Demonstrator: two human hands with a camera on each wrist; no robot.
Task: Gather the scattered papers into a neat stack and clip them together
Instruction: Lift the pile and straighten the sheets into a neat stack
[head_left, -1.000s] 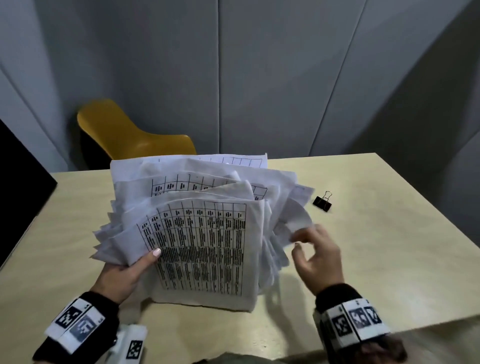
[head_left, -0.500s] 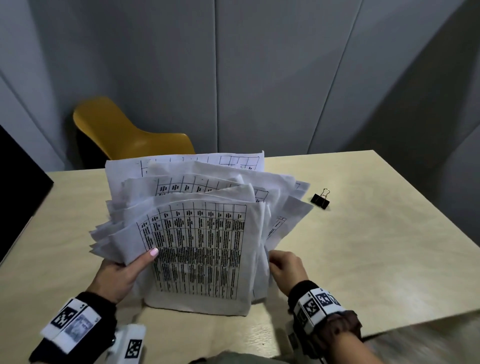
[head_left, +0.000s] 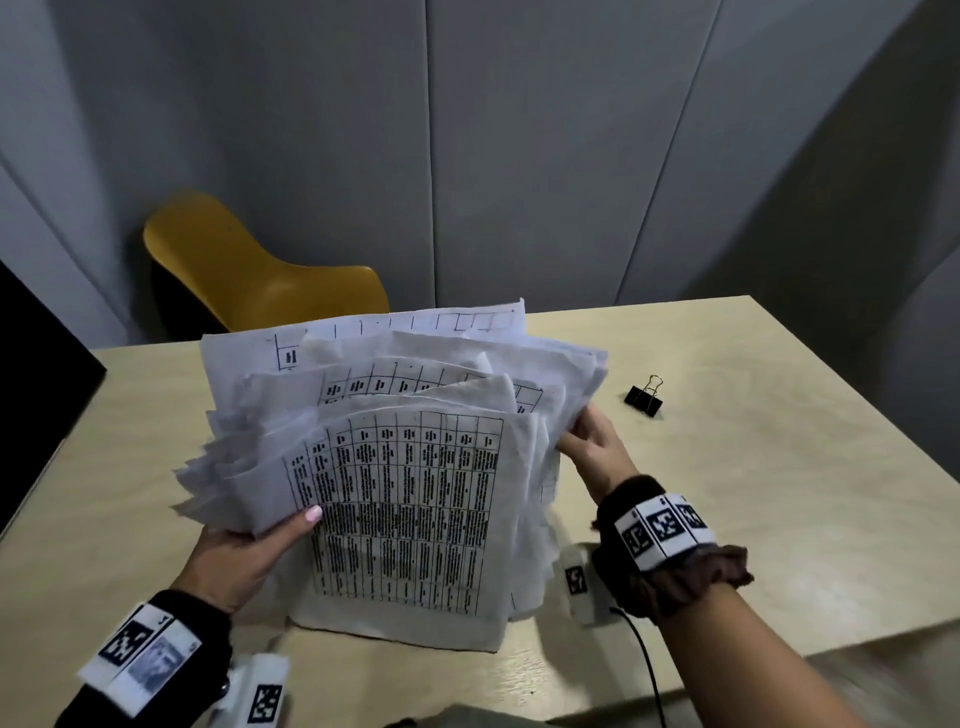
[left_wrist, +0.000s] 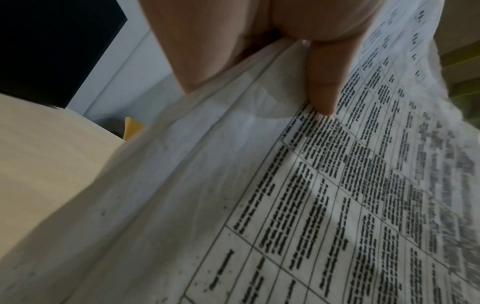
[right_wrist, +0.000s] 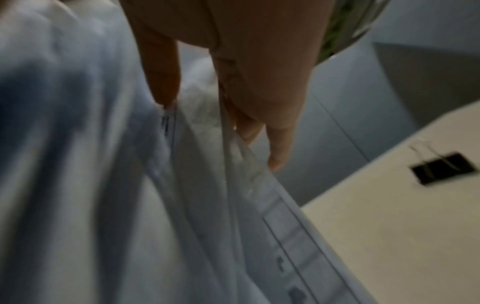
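A ragged bundle of printed papers (head_left: 405, 467) stands upright on its lower edge on the table, its sheets fanned and uneven. My left hand (head_left: 249, 551) grips the bundle's left side, thumb (left_wrist: 322, 82) pressed on the front sheet (left_wrist: 337, 205) with the table grid. My right hand (head_left: 592, 447) holds the bundle's right edge, thumb in front and fingers (right_wrist: 275, 131) behind the sheets (right_wrist: 207, 185). A black binder clip (head_left: 645, 398) lies on the table to the right of the papers, seen too in the right wrist view as the clip (right_wrist: 441, 169).
The light wooden table (head_left: 779, 493) has its front edge near me and right edge at the far right. A yellow chair (head_left: 249, 270) stands behind the table's far left. A black panel (head_left: 36, 374) borders the left side. Grey wall panels stand behind.
My right hand rose from the bundle's lower right corner to its upper right edge and took hold of the sheets. The left hand kept its grip on the bundle.
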